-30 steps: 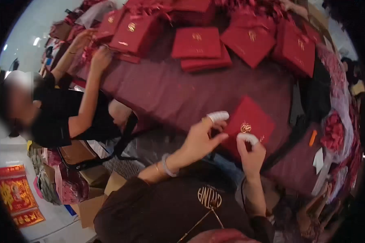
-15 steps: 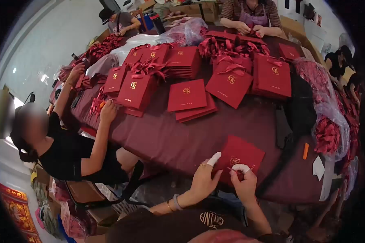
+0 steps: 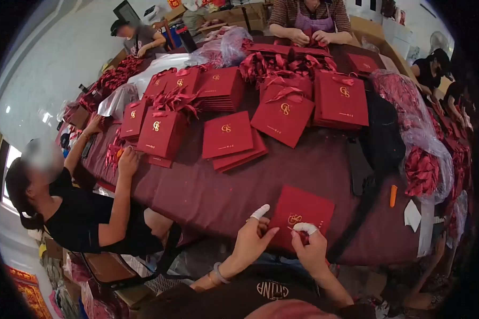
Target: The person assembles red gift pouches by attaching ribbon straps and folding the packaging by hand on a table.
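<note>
A red paper gift bag (image 3: 308,207) with a gold emblem lies flat on the table in front of me. At its left edge is my left hand (image 3: 253,236), its white-wrapped index finger stretched out and its thumb apart, beside the bag. Over the bag's near part, my right hand (image 3: 311,250) is closed in a pinch, a white wrapping round its bent index finger. A thin pale tip shows by the pinch, too small to name.
Stacked red gift bags (image 3: 228,133) with ribbon handles cover the table's middle and back. On the right lie an orange cutter (image 3: 393,195), a white paper scrap (image 3: 412,215), black cloth (image 3: 383,122) and plastic-wrapped ribbons (image 3: 421,170). A co-worker (image 3: 85,207) sits at left; others work farther back.
The view has shifted, so the table's contents appear farther left. My hands stay by the same bag, the right still pinching. The left co-worker's far arm has lowered slightly.
</note>
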A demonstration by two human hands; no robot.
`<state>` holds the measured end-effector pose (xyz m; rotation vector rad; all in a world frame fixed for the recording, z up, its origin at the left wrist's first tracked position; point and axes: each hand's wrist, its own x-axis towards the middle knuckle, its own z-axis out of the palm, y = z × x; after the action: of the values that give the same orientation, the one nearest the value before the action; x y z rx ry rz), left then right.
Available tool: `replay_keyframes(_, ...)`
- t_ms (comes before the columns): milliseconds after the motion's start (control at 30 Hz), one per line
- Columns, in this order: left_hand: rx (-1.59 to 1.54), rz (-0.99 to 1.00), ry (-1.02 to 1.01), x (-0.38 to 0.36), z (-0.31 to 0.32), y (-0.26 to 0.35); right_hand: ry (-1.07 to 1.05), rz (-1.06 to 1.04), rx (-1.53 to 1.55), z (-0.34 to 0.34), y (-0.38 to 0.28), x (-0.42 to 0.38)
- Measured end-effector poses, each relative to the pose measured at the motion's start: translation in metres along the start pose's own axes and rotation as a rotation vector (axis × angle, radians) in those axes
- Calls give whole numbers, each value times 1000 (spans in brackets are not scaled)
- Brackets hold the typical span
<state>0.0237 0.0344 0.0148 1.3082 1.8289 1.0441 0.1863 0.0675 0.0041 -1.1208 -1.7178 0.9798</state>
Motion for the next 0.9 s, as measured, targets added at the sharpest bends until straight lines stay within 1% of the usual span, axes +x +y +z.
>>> replay_keyframes(67, -13, 97, 7, -4, -6, -3, -19, 24, -3, 3, 4, -1)
replay_keyframes(100, -13, 87, 20, -5, -7, -7, 12, 15, 5, 4, 4, -1)
replay_keyframes(133, -93, 60, -20, -4, -9, -12, 45, 5, 14, 5, 5, -1)
replay_keyframes(167, -173, 36, -62, -4, -11, -15, 34, 2, 17, 5, 6, -1)
replay_keyframes(200, -173, 31, -54, -4, -14, -14, 27, 15, 12, 5, 8, -2)
replay_keyframes(267, -126, 45, -126, -5, -17, -9, 19, 30, 3, 5, 7, -1)
replay_keyframes(300, -129, 38, -130, -6, -19, -6, 27, 29, -9, 5, 5, -1)
replay_keyframes(367, 26, 228, -178, -5, -22, 0, 39, 30, -23, 5, 4, -2)
replay_keyframes(400, 25, 227, -182, -5, -20, -3, 47, 14, -26, 6, 6, -2)
replay_keyframes(467, 11, 228, -111, -7, -10, -14, 54, 0, -29, 6, 5, -2)
replay_keyframes(567, -55, 259, -61, -8, -8, -19, 43, -41, -34, 5, 1, -1)
replay_keyframes(700, -29, 289, -61, -9, -10, -25, 49, -61, -42, 6, 3, 0)
replay_keyframes(767, -98, 199, -89, -9, -11, -23, 55, -63, -38, 6, 2, -1)
replay_keyframes(900, -64, 243, -72, -8, -12, -26, 48, -55, -58, 6, 2, 0)
